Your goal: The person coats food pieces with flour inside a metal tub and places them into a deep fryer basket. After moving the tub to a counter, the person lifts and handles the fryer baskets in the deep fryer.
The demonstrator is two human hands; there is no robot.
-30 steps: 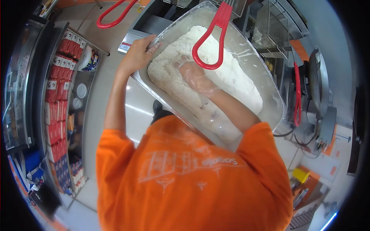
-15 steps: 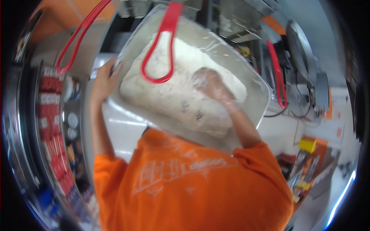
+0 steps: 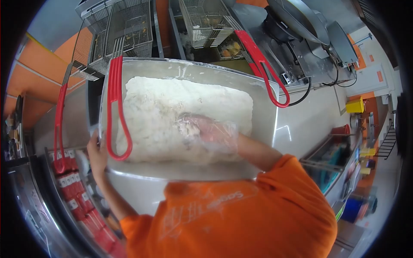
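Note:
A large metal tub point(image 3: 258, 167) holds a deep bed of white flour point(image 3: 206, 94). My right hand point(image 3: 208, 131), in a clear plastic glove dusted with flour, is down at the middle of the flour. Its fingers are curled in and coated white; what lies inside them, if anything, is hidden. My left hand point(image 3: 97, 151) is bare and grips the left side of the tub, with some of its fingers out of sight. A red basket handle point(image 3: 115, 88) hangs over the tub's left part, close to that hand.
Wire fryer baskets point(image 3: 129, 32) stand behind the tub at left, and another wire basket point(image 3: 204, 26) at centre. Their red handles reach forward; one handle point(image 3: 269, 79) overhangs the right rim. Large pans point(image 3: 297, 19) are at back right. Red boxes point(image 3: 79, 195) fill a shelf at lower left.
The view has swung round, so the tub now lies nearly level across it. My right hand has moved left and nearer the middle of the flour. My left hand stays at the tub's left side.

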